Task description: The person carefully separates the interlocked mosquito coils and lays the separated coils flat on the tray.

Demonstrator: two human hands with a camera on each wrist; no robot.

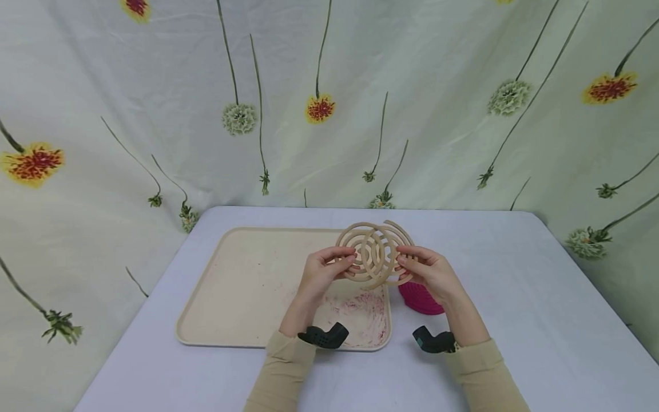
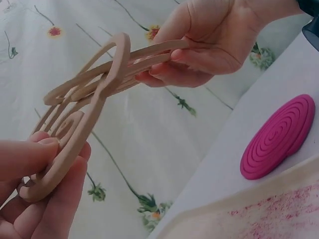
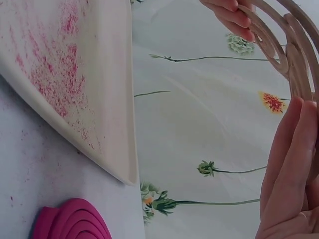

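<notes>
In the head view, my left hand (image 1: 318,277) and right hand (image 1: 435,273) hold up a beige clay spiral (image 2: 95,109) by opposite sides. It looks like a thin rolled strand wound into loose loops, which overlap in the middle. The left wrist view shows the left thumb and fingers pinching the near end around a small inner curl. Over at the far end, the right hand grips the strands between thumb and fingers. Beneath the right hand, a flat magenta coiled disc (image 1: 421,300) lies on the table, partly covered by that hand in the head view.
A beige tray (image 1: 247,286) with pink smears near its right front corner lies on the white-covered table (image 1: 525,297), left of the magenta disc. Behind the table hangs a flower-print cloth (image 1: 443,149). Dark cameras (image 1: 329,336) are strapped to both wrists.
</notes>
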